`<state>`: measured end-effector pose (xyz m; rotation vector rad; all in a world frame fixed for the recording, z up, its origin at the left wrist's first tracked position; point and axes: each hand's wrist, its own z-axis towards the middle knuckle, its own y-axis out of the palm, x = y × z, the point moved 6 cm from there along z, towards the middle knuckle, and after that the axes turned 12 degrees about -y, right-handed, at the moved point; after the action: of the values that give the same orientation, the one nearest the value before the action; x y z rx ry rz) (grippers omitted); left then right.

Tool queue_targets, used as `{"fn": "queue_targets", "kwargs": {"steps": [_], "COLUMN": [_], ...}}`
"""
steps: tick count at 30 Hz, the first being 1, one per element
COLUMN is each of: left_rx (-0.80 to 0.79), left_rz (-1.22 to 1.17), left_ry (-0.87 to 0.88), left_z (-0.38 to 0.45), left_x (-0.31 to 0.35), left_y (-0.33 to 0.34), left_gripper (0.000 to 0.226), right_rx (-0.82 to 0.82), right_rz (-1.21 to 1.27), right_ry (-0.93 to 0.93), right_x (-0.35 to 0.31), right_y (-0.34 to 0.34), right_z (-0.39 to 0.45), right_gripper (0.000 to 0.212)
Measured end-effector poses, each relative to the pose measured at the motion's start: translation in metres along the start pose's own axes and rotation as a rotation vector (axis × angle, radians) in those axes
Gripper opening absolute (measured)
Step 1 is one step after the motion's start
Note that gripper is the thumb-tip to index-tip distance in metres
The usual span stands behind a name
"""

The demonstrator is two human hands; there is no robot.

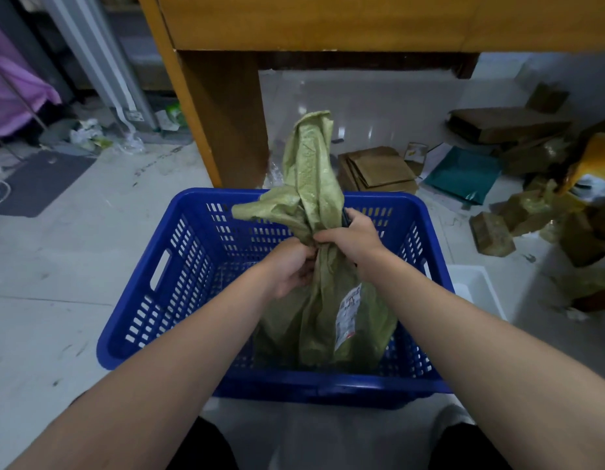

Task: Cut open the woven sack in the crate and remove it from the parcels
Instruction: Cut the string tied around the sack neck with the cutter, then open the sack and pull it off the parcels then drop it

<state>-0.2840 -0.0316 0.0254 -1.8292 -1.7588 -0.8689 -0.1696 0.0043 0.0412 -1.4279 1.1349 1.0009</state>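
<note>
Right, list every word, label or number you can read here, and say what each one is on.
None can be read.
Label on the sack: white, with red and dark print, too small and blurred to read.
Paper on the floor behind the crate: a yellow mark, no legible text.
Orange parcel at the right: its white label is blurred.

Both bare forearms reach forward and converge, the left hand (291,266) curled closed with fingers (303,274) bunched, the right hand (350,237) clenched just above and beside it
</note>
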Motion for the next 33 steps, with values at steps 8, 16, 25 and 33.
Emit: {"fn": "queue_targets", "kwargs": {"steps": [8, 16, 25, 33], "left_rx": [0.489, 0.157, 0.099, 0.154], "left_rz": [0.123, 1.072, 0.490, 0.296], "left_ry": [-0.101, -0.045, 0.367, 0.354], "left_z": [0.036, 0.029, 0.037, 0.026], "left_x": [-0.019, -0.033, -0.009, 0.013], "left_y": [-0.103, -0.040, -0.013, -0.016], "left_gripper": [0.091, 0.135, 0.043, 0.033], "right_rx": [0.047, 0.007, -0.054, -0.035], "right_rz": [0.073, 0.098, 0.152, 0.348], "right_ry": [0.092, 0.113, 0.196, 0.122], "right_x": [0.003, 0.001, -0.010, -0.044], "right_y": [-0.007, 0.000, 0.014, 0.017], "right_z": [-0.005, -0.005, 0.003, 0.004], "right_gripper": [0.015, 0.011, 0.032, 0.040]}}
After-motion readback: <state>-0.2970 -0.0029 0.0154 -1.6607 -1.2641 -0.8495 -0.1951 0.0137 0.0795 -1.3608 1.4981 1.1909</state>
